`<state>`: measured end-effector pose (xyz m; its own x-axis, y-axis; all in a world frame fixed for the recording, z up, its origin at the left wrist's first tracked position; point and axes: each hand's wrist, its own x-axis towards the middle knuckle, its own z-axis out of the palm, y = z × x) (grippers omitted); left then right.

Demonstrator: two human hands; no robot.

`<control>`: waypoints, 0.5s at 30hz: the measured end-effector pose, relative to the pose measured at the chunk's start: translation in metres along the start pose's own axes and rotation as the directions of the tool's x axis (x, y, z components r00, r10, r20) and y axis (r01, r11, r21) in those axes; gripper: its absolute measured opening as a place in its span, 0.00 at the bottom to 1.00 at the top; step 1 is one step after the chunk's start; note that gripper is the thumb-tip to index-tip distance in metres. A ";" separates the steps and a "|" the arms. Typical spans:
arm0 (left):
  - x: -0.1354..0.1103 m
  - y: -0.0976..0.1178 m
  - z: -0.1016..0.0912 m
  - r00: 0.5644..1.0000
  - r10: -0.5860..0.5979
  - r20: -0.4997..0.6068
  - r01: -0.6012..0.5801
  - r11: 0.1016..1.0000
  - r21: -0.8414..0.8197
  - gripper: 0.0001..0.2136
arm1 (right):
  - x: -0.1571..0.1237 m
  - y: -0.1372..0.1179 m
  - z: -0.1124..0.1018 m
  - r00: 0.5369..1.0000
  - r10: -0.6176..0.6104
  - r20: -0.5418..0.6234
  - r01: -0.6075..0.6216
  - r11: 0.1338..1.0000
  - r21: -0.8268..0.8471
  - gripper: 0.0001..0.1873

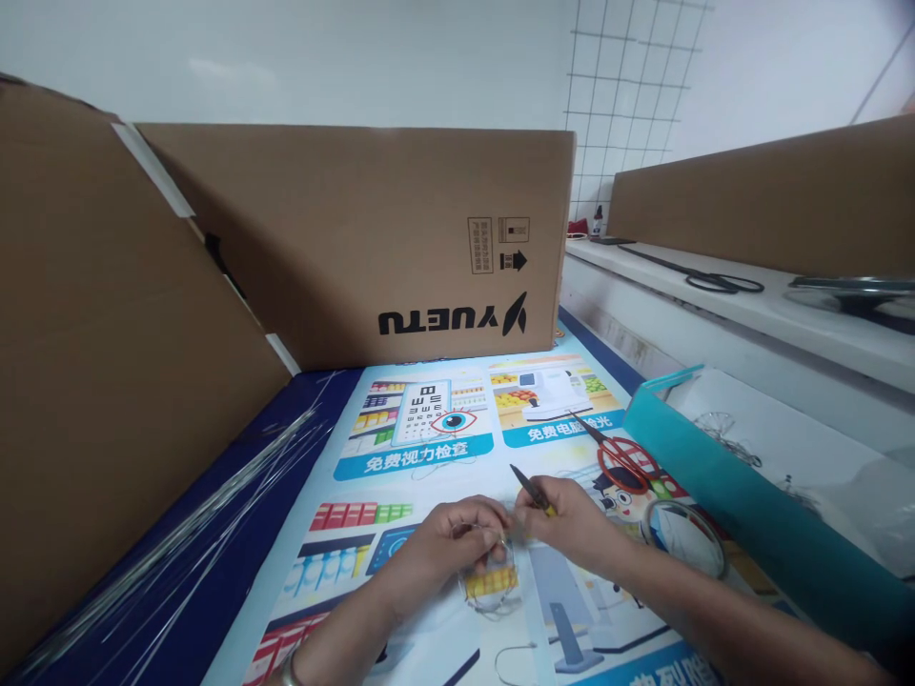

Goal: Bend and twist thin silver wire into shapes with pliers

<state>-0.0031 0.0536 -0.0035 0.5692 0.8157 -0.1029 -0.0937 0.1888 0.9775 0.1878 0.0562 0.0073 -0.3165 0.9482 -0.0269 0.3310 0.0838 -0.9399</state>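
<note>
Loose wires (214,512) stretch along the lower left. At lower centre, your left hand (454,541) pinches a thin wire loop (492,611) between thumb and fingertips — the loop hangs just below them. Beside it, a dark-tipped tool (530,489) sits gripped in your right hand's (572,519) curled fingers; red-handled scissors (609,448) lie right of centre.

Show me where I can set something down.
Two patches of printed mat look bare: between the wire strands and left hand, and between the YUETU cardboard and red-handled scissors. Crowded: right of the right hand, with the scissors, a round coil and teal box.
</note>
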 end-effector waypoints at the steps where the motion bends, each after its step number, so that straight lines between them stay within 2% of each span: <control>1: -0.001 0.001 0.000 1.000 -0.012 0.009 0.012 1.000 -0.003 0.09 | 0.000 -0.001 -0.001 0.999 -0.015 -0.031 0.014 1.000 -0.016 0.02; 7: -0.004 0.005 0.007 0.987 -0.106 0.117 0.104 0.994 0.022 0.07 | 0.000 -0.003 -0.005 0.995 -0.059 -0.077 0.057 0.998 -0.037 0.04; 12: -0.004 0.004 0.008 0.980 -0.172 0.096 0.164 0.983 0.082 0.09 | -0.002 -0.004 -0.006 0.994 -0.072 -0.080 0.065 0.994 -0.085 0.05; 15: -0.004 0.003 0.008 0.981 -0.173 0.093 0.166 0.983 0.083 0.10 | -0.002 -0.004 -0.006 0.992 -0.107 -0.073 0.097 0.986 -0.137 0.06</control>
<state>0.0005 0.0468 0.0016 0.6500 0.7166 -0.2530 0.0696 0.2754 0.9588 0.1920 0.0554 0.0132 -0.2842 0.9536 0.0992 0.4173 0.2161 -0.8827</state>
